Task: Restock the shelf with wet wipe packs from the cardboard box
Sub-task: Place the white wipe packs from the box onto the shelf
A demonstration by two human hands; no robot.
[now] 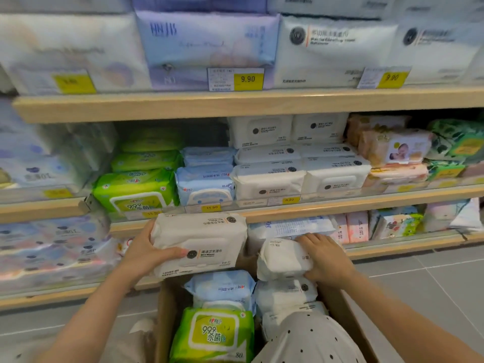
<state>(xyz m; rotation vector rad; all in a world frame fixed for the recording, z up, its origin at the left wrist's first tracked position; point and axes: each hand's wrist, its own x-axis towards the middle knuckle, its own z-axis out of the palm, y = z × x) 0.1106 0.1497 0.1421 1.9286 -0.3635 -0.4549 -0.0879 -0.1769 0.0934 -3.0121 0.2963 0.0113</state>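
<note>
My left hand [146, 254] grips a white wet wipe pack [204, 239] by its left end and holds it in the air above the cardboard box [340, 305], in front of the lower shelf edge. To the right, my right hand [324, 260] clasps a second white pack [284, 259] that stands at the top of the box. Still in the box are a blue pack [220, 286], a green pack [217, 334] and more white packs [282, 297]. On the middle shelf [314, 203], matching white packs [269, 179] lie stacked.
Green packs [133, 189] and blue packs [204, 182] fill the middle shelf's left part, pink and patterned packs its right. Large tissue bags with yellow price tags [247, 79] line the top shelf. Grey floor tiles [432, 284] lie to the right. A dotted garment [309, 339] covers the box's near end.
</note>
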